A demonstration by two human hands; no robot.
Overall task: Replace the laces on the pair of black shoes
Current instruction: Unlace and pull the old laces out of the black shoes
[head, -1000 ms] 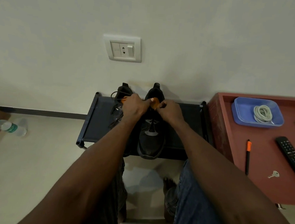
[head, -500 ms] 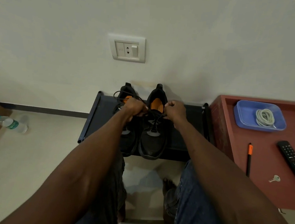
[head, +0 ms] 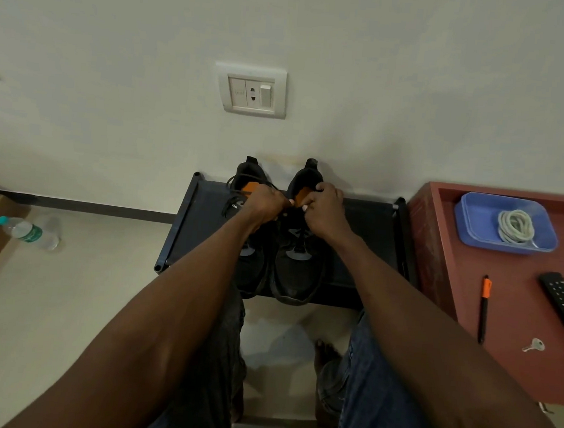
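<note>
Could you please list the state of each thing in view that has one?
Right shoe: upright on the black rack, black lace in, both hands at its opening.
Left shoe: upright beside it, lace loose.
Left hand: pinched at the lace.
Right hand: pinched at the lace.
Pale lace: coiled in the blue tray.
Water bottle: lying on the floor, capped.
Pen: lying flat, capped.

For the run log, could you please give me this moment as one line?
stage: unlacing | left hand, right hand: pinching black lace at right shoe collar | left shoe: beside it on rack | coiled laces: in blue tray
</note>
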